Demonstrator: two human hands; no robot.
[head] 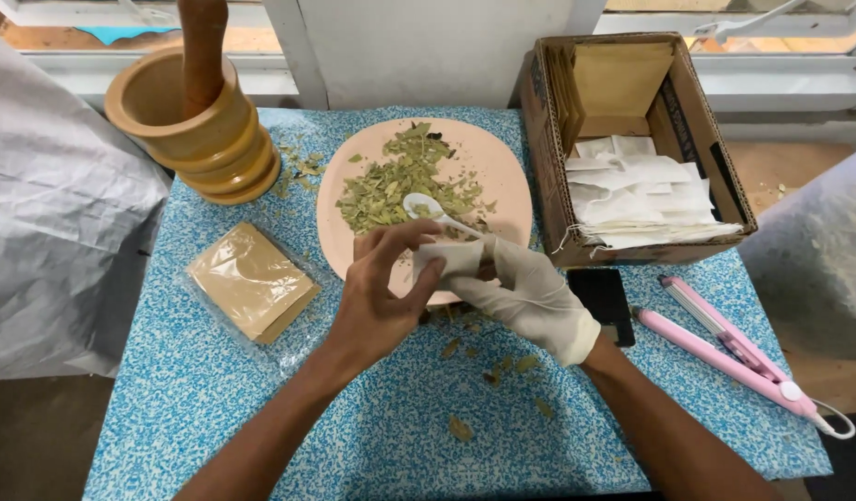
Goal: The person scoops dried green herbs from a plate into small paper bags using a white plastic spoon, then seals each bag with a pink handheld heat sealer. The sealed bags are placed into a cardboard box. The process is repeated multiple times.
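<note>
Sachet (449,257): small, white, papery, soft-edged; held just above the near rim of the pink plate (502,172).
Left hand (383,292): bare, fingers curled and pinched shut on the sachet's left edge.
Right hand (525,295): white-gloved (cuff ending at the wrist), closed on the sachet's right side, also gripping a white plastic spoon (428,210).
Spoon: bowl over the crushed dried leaves (396,181), handle slanting down to the sachet's mouth.
Sachet to grip: pressed between both hands, touching each.
Nearby: cardboard box (550,148) of white sachets, wooden mortar (191,130), pink sealer (734,353).
</note>
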